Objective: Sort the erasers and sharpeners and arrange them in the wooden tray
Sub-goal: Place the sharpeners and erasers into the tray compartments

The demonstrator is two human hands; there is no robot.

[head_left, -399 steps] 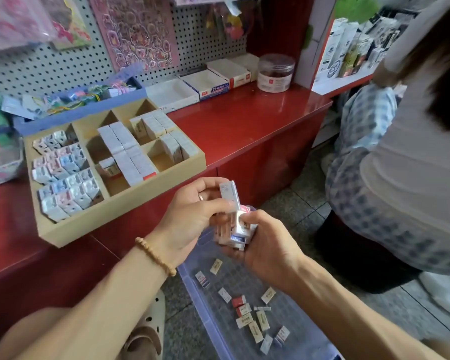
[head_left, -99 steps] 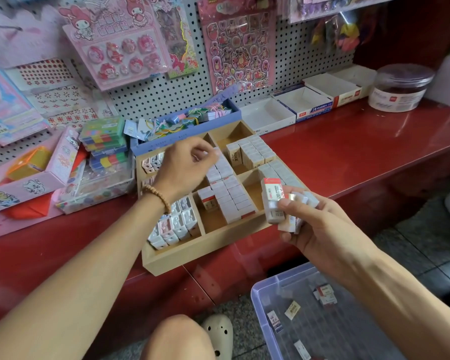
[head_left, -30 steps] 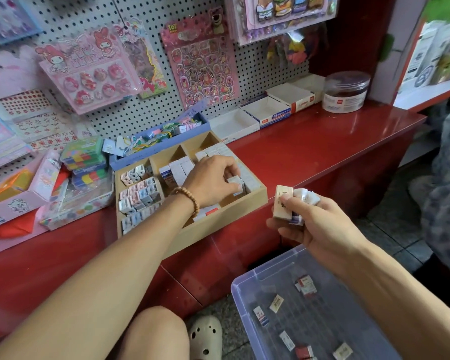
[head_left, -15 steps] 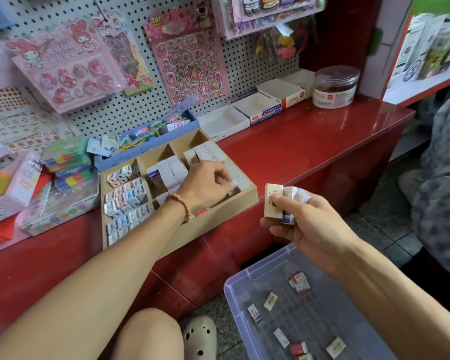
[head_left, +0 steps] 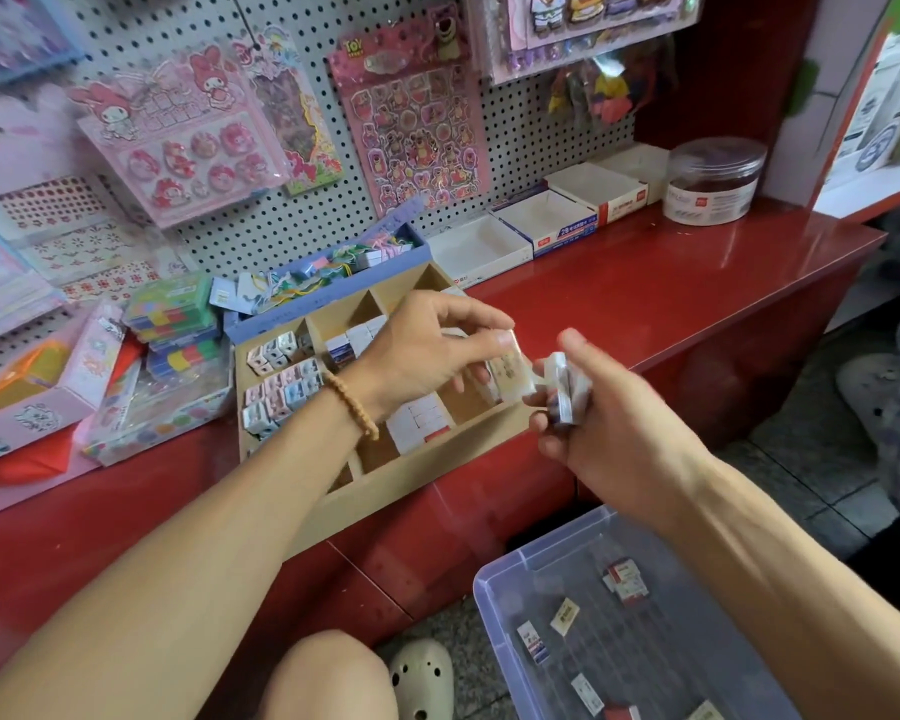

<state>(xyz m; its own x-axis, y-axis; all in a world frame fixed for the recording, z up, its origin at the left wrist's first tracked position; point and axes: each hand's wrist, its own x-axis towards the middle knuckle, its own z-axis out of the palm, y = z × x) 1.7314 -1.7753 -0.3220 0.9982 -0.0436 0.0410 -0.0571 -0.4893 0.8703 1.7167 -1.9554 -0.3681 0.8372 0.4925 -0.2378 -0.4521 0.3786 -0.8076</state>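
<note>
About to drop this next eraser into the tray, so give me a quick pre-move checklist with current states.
1. Left hand pinches one eraser: ok.
2. Right hand holds the spare erasers: ok.
3. Wooden tray sits flat on the red counter: ok.
4. Free space in a tray compartment: ok, bare floor shows near the front.
5. Which compartment matches this eraser: cannot tell, label blurred.
6. Plastic bin emptied: not ok, loose pieces remain.

tray: wooden tray (head_left: 417, 472) on counter (head_left: 645, 293), at its front edge
sharpeners (head_left: 276, 387): tray's left compartments
erasers (head_left: 419, 420): tray's middle compartment
bin: plastic bin (head_left: 505, 589) on floor, before counter, right of tray
open boxes (head_left: 541, 226): behind tray, along pegboard (head_left: 515, 127)
jar (head_left: 713, 181): right of boxes
</note>
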